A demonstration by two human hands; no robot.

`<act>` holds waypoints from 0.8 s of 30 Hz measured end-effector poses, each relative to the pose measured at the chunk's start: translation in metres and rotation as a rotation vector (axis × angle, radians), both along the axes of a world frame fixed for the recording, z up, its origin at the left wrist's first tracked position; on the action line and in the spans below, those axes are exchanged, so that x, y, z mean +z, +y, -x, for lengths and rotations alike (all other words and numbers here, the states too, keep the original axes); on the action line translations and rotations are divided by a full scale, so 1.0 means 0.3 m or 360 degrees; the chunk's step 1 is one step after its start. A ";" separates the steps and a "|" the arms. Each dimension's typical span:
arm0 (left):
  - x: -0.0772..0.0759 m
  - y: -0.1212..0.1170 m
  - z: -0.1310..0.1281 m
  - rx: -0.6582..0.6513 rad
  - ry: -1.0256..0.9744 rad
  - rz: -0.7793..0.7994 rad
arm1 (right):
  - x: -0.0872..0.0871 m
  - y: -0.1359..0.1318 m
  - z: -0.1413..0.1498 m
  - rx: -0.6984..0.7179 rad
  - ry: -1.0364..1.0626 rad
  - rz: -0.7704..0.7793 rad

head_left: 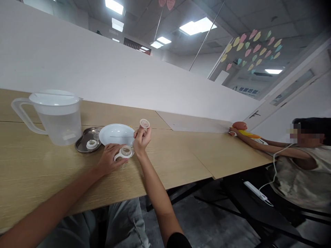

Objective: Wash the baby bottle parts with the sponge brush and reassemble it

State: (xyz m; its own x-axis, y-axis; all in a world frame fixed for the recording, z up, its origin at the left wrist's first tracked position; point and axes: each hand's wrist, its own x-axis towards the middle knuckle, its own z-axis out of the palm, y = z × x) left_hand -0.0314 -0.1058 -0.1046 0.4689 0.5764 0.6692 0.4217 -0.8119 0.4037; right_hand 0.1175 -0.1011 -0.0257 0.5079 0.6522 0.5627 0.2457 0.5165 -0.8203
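My left hand (111,159) is wrapped around a small baby bottle (126,151) with white loop handles, held just above the table or resting on it. The bottle's mouth faces up with no lid on it. Raised beside it, my right hand (142,139) grips a small round cream-rimmed cup or cap (144,123); the inside looks pinkish, and I cannot tell what it is. Behind both hands stands a white bowl (115,129). To its left, a metal tray (81,146) carries a white ring-shaped bottle part (91,144) and a clear dome-like piece (97,133).
A large lidded plastic pitcher (60,120) stands at the left, with its handle pointing left. Along the far side of the wooden table (176,165) runs a white partition (124,82). At the right, a seated person (300,168) holds a doll (240,126).
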 end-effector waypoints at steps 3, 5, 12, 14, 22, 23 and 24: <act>0.000 0.001 -0.001 0.0007 -0.0008 -0.0020 | -0.001 0.000 0.012 0.0133 -0.0062 -0.0016; -0.001 0.002 -0.001 0.0009 -0.0008 -0.0031 | 0.005 -0.001 0.015 0.0294 -0.0066 0.0017; -0.007 0.009 -0.003 0.0058 -0.0003 -0.0047 | 0.038 0.004 -0.013 0.1110 -0.0231 0.0496; -0.009 0.013 -0.002 0.0067 -0.0005 -0.0071 | 0.042 0.009 -0.039 0.1293 -0.0259 0.0550; -0.012 0.025 0.003 0.0074 0.0005 -0.0098 | 0.046 0.026 -0.175 0.1716 -0.0518 0.0595; -0.011 0.024 0.003 0.0074 0.0010 -0.0098 | 0.044 0.029 -0.182 0.1713 -0.0546 0.0603; -0.009 0.024 0.003 0.0069 0.0016 -0.0101 | 0.042 0.032 -0.186 0.1714 -0.0575 0.0617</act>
State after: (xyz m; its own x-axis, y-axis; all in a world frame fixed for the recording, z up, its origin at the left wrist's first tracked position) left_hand -0.0324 -0.0986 -0.1074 0.4511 0.5529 0.7006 0.4609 -0.8166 0.3476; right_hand 0.1734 -0.0916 -0.0131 -0.5495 0.8024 0.2328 0.0871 0.3322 -0.9392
